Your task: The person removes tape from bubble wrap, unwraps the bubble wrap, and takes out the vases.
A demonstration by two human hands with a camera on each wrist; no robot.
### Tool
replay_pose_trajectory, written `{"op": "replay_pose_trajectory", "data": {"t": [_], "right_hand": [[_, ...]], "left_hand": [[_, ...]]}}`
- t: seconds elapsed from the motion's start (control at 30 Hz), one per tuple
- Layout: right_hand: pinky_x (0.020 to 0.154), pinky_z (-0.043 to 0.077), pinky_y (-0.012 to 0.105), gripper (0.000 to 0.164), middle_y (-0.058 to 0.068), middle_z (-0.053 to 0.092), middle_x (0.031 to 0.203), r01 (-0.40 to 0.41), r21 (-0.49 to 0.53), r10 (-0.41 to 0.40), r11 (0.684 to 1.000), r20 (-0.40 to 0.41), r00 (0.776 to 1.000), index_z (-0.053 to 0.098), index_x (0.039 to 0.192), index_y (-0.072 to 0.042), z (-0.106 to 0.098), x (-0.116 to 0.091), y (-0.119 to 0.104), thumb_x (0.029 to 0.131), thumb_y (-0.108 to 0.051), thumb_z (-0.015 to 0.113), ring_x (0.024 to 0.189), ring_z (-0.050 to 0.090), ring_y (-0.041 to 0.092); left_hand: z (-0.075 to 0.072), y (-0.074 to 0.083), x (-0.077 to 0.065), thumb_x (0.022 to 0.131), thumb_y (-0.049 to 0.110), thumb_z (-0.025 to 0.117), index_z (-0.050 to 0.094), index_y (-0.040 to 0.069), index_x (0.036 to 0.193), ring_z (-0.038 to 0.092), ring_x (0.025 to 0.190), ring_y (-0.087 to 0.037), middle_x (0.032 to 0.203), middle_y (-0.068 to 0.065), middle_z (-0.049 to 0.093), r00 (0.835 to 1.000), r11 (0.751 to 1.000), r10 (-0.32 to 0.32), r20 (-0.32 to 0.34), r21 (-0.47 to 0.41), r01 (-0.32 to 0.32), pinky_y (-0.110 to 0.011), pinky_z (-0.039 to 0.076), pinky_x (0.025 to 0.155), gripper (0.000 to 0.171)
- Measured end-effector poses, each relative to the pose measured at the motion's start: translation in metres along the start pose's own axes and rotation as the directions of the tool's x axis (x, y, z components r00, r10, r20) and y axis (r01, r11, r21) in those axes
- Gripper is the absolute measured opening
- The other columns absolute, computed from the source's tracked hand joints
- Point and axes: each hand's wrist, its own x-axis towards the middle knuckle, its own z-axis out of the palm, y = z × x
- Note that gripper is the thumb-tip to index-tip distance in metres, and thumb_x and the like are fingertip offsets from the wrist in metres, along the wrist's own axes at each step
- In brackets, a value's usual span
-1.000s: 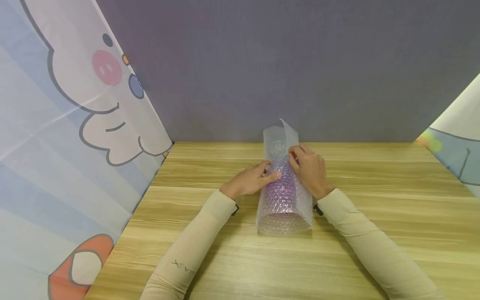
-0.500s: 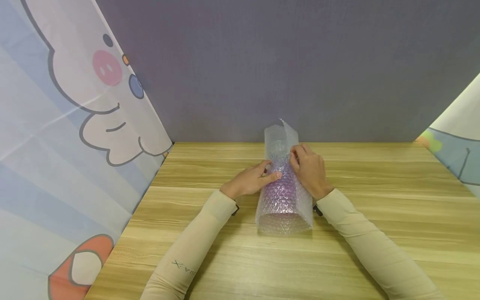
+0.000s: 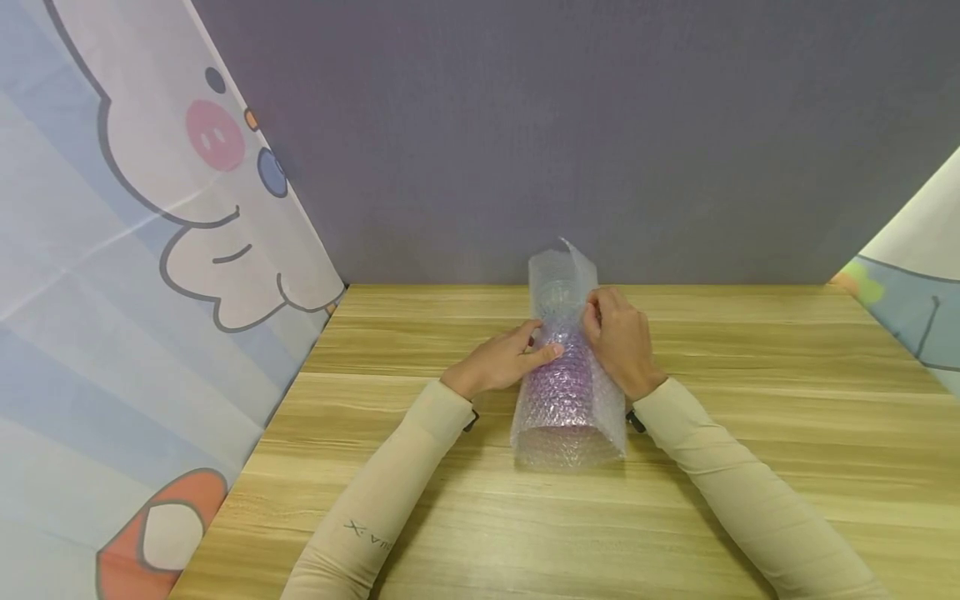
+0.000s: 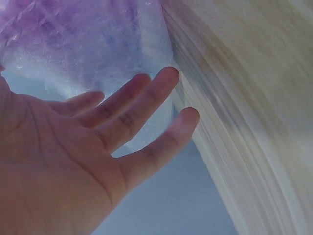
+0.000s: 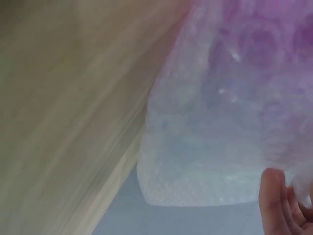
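In the head view a sheet of bubble wrap (image 3: 558, 450) lies rolled into a tube on the table, pointing away from me. Through its layers shows a purple object (image 3: 566, 379), paler and see-through toward the far end; its kind is hidden. My left hand (image 3: 501, 360) rests on the roll's left side, the thumb laid over the top. The left wrist view has that hand's fingers (image 4: 146, 100) extended alongside the wrap. On the other side, my right hand (image 3: 621, 340) pinches the wrap's loose edge between thumb and fingertips, with the fingers (image 5: 274, 200) curled in the right wrist view.
The wood-grain table (image 3: 750, 375) ends at a dark grey panel (image 3: 570, 125), which the roll's far end nearly reaches. Cartoon-printed cloth (image 3: 135, 292) hangs along the left, and another printed cloth (image 3: 911, 292) on the right.
My right hand has shifted slightly up and to the right along the wrap's edge. The left hand and the roll stay nearly where they were.
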Motion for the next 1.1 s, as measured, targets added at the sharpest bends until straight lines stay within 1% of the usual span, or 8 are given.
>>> {"op": "replay_pose_trajectory", "data": {"t": [0.17,0.27,0.43,0.57,0.7,0.83,1.0,1.1], "right_hand": [[0.06,0.051,0.051,0.008,0.017,0.062,0.082,-0.033,0.016,0.033,0.999,-0.026,0.999,0.063,0.092,0.003,-0.003,0.001,0.001,0.094,-0.004,0.058,0.069,0.062,0.033],[0.061,0.053,0.05,0.008,0.018,0.065,0.083,-0.045,0.032,0.046,0.998,-0.022,0.999,0.064,0.093,0.003,-0.005,0.002,0.001,0.093,-0.004,0.06,0.071,0.065,0.033],[0.066,0.056,0.048,0.008,0.018,0.07,0.085,-0.096,0.057,0.096,0.994,-0.007,0.995,0.066,0.093,0.002,-0.007,0.004,0.002,0.093,-0.005,0.062,0.073,0.069,0.033],[0.066,0.058,0.047,0.008,0.019,0.072,0.085,-0.123,0.081,0.123,0.989,0.007,0.992,0.067,0.092,0.002,-0.009,0.006,0.003,0.092,-0.005,0.063,0.072,0.071,0.033],[0.064,0.058,0.048,0.01,0.019,0.074,0.084,-0.158,0.09,0.155,0.983,0.041,0.987,0.068,0.093,0.003,-0.013,0.009,0.004,0.092,-0.006,0.064,0.071,0.072,0.034],[0.062,0.056,0.046,0.011,0.02,0.075,0.086,-0.188,0.085,0.18,0.979,0.097,0.979,0.069,0.098,0.003,-0.019,0.014,0.005,0.093,-0.005,0.062,0.071,0.072,0.034],[0.061,0.052,0.04,0.017,0.02,0.075,0.088,-0.183,0.087,0.166,0.979,0.17,0.971,0.07,0.106,0.002,-0.03,0.02,0.006,0.095,-0.003,0.059,0.071,0.07,0.033],[0.06,0.05,0.037,0.022,0.018,0.075,0.088,-0.175,0.08,0.154,0.981,0.217,0.964,0.071,0.112,0.0,-0.036,0.024,0.007,0.095,-0.003,0.058,0.069,0.068,0.03]], "left_hand": [[0.0,-0.001,0.0,0.094,0.082,0.032,0.023,0.019,0.164,0.055,0.138,-0.031,0.153,-0.011,0.053,1.0,1.0,-0.008,0.0,0.01,0.008,-0.051,0.044,0.115,0.094],[0.0,0.001,0.0,0.094,0.082,0.032,0.022,0.019,0.164,0.054,0.139,-0.031,0.155,-0.011,0.052,1.0,1.0,-0.009,0.006,0.012,0.009,-0.052,0.043,0.116,0.095],[0.0,0.003,0.0,0.094,0.082,0.031,0.021,0.018,0.164,0.053,0.14,-0.032,0.155,-0.011,0.051,1.0,1.0,-0.009,0.009,0.019,0.009,-0.052,0.043,0.116,0.095],[0.0,0.002,0.0,0.094,0.083,0.031,0.021,0.018,0.164,0.053,0.14,-0.032,0.156,-0.011,0.051,1.0,1.0,-0.009,0.01,0.014,0.009,-0.052,0.043,0.116,0.096],[0.001,0.001,0.0,0.093,0.083,0.031,0.021,0.018,0.164,0.053,0.14,-0.032,0.155,-0.011,0.051,1.0,1.0,-0.008,0.012,0.008,0.008,-0.051,0.043,0.116,0.097],[0.0,-0.001,0.0,0.094,0.083,0.032,0.021,0.018,0.164,0.053,0.14,-0.032,0.155,-0.012,0.052,1.0,1.0,-0.005,0.014,0.006,0.005,-0.051,0.042,0.117,0.096],[-0.001,-0.002,-0.001,0.094,0.083,0.032,0.021,0.018,0.164,0.053,0.14,-0.033,0.155,-0.013,0.051,1.0,1.0,-0.005,0.021,-0.001,0.005,-0.052,0.042,0.116,0.096],[-0.002,-0.003,-0.001,0.093,0.084,0.031,0.02,0.02,0.164,0.053,0.14,-0.033,0.155,-0.013,0.051,0.999,1.0,-0.013,0.03,-0.007,0.013,-0.053,0.042,0.116,0.096]]}}
